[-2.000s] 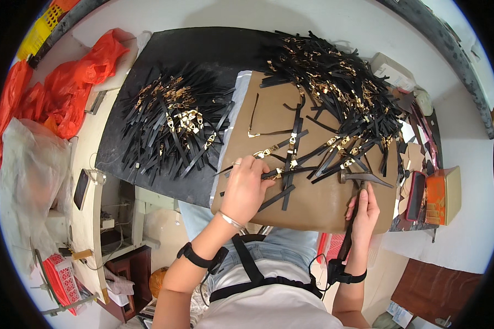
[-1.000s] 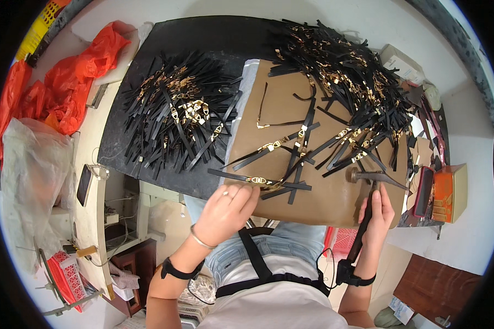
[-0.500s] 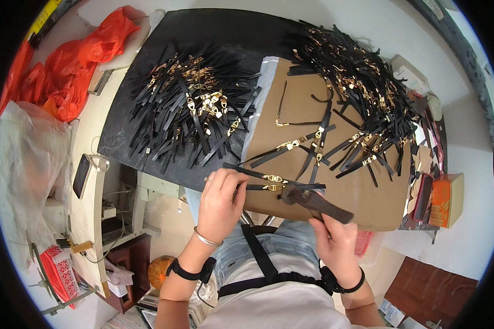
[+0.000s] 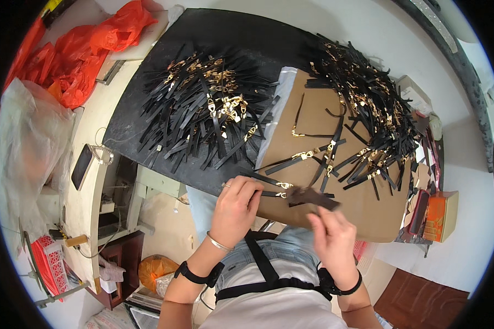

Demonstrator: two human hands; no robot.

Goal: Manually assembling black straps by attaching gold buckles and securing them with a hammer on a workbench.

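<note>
At the brown board's near left edge, my left hand (image 4: pixel 236 205) is closed, with its fingers pressing on the end of a black strap (image 4: pixel 270 194). That strap carries a gold buckle (image 4: pixel 281 194) and lies across the board. A second strap with a gold buckle lies just beyond it. My right hand (image 4: pixel 335 233) is wrapped round the handle of a hammer (image 4: pixel 318 199), which is smeared by motion. The hammer's dark head is over the right part of the strap; whether it touches cannot be made out. Most of the handle is hidden by my hand.
The brown board (image 4: pixel 362 211) rests on a black tabletop (image 4: pixel 132 131). Piles of black straps with gold buckles lie at left (image 4: pixel 203 104) and far right (image 4: pixel 368 98), with several loose ones between. A phone (image 4: pixel 82 167) is on the white side table; an orange box (image 4: pixel 442 216) stands right.
The whole view has shifted slightly. Relative to the board, the hammer has moved a little away from me and is now blurred. My left hand stays at the strap's end.
</note>
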